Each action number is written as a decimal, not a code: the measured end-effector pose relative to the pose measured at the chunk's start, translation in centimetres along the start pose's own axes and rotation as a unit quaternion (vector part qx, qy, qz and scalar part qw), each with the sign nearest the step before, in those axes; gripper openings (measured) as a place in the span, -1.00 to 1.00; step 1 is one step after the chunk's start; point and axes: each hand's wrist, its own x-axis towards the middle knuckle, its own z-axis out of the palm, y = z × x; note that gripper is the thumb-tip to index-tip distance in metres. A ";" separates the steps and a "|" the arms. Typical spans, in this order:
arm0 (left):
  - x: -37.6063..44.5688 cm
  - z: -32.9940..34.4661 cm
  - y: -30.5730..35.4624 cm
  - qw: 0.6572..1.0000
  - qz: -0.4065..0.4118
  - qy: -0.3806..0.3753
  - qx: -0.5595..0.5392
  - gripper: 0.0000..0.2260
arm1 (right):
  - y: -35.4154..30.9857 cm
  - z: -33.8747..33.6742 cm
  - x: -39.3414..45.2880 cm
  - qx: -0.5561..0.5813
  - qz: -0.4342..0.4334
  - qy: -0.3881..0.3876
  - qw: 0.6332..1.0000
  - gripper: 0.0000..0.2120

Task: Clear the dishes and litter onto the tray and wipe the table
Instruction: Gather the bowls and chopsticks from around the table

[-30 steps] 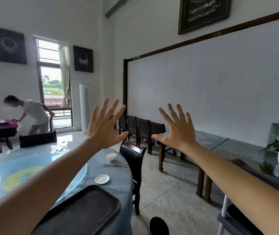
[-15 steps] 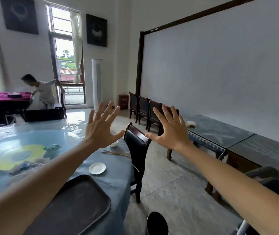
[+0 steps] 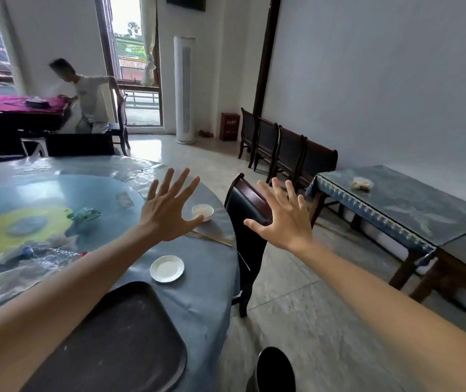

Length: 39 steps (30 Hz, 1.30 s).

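Round table [image 3: 206, 292], glossy blue cover: dark rectangular tray [image 3: 118, 343], white saucer [image 3: 166, 268], small bowl [image 3: 202, 212], crumpled wrappers [image 3: 28, 267]; I see left hand [image 3: 166, 210] and right hand [image 3: 285, 222] fingers splayed wide, holding nothing

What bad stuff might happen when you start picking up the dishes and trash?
The small white bowl and chopsticks sit near the round table's edge, so a careless reach with the left hand might knock them to the floor. The crinkly plastic litter lies on the glass turntable, which may turn when pulled at. The saucer could slide on the smooth cover if grabbed too quickly.
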 end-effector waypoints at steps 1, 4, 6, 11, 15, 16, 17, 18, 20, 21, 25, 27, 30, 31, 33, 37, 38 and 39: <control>1.0 1.3 -0.8 1.000 -0.017 -0.013 -0.010 -0.10 | 0.1 1.2 1.6 0.006 0.003 -0.015 1.000 -0.07; 3.7 4.8 -3.2 0.995 -0.063 -0.059 -0.042 -0.09 | 0.0 4.9 6.5 0.011 -0.003 -0.053 0.999 -0.08; 5.0 7.2 -5.0 0.992 -0.074 -0.085 -0.055 -0.10 | -0.2 7.6 9.2 0.024 0.006 -0.068 0.997 -0.08; 6.6 12.3 -8.5 0.977 -0.109 -0.166 -0.083 -0.20 | -0.6 13.8 14.2 0.051 0.024 -0.125 0.991 -0.09; 8.1 16.0 -10.4 0.951 -0.182 -0.202 -0.145 -0.32 | -0.2 18.7 18.5 0.103 0.062 -0.187 0.975 -0.12; 8.5 17.1 -10.5 0.938 -0.219 -0.207 -0.171 -0.37 | -0.1 20.0 19.5 0.121 0.073 -0.205 0.969 -0.13; 9.0 18.3 -10.6 0.918 -0.264 -0.213 -0.203 -0.43 | 0.0 21.4 20.5 0.139 0.081 -0.219 0.962 -0.14; 9.4 19.5 -10.6 0.895 -0.310 -0.217 -0.238 -0.49 | 0.2 23.0 21.7 0.156 0.086 -0.233 0.956 -0.14; 10.5 22.7 -10.5 0.840 -0.393 -0.215 -0.305 -0.61 | 0.7 26.2 24.2 0.197 0.100 -0.255 0.941 -0.12; 11.1 24.4 -10.4 0.817 -0.424 -0.212 -0.328 -0.67 | 1.1 28.1 25.6 0.224 0.112 -0.266 0.931 -0.11; 13.4 31.4 -9.7 0.727 -0.541 -0.200 -0.374 -0.84 | 3.0 35.8 30.9 0.354 0.210 -0.318 0.854 -0.10; 14.8 34.7 -9.3 0.685 -0.594 -0.200 -0.372 -0.80 | 3.8 39.2 33.4 0.415 0.272 -0.340 0.798 -0.19; 16.6 39.0 -9.0 0.628 -0.654 -0.210 -0.366 -0.68 | 4.5 42.7 35.9 0.460 0.332 -0.385 0.728 -0.33; 17.2 40.2 -8.9 0.621 -0.665 -0.219 -0.354 -0.65 | 4.6 43.7 36.6 0.465 0.339 -0.398 0.714 -0.36; 18.3 42.2 -8.6 0.614 -0.681 -0.231 -0.325 -0.59 | 4.9 45.5 37.6 0.481 0.354 -0.409 0.690 -0.40; 20.3 44.2 -8.1 0.614 -0.716 -0.245 -0.225 -0.46 | 5.2 47.8 38.7 0.516 0.371 -0.412 0.653 -0.55; 20.6 44.6 -8.0 0.621 -0.715 -0.252 -0.200 -0.45 | 5.3 48.2 38.9 0.522 0.372 -0.414 0.646 -0.57; 20.9 44.8 -8.0 0.626 -0.713 -0.258 -0.181 -0.47 | 5.3 48.5 39.1 0.525 0.371 -0.417 0.642 -0.58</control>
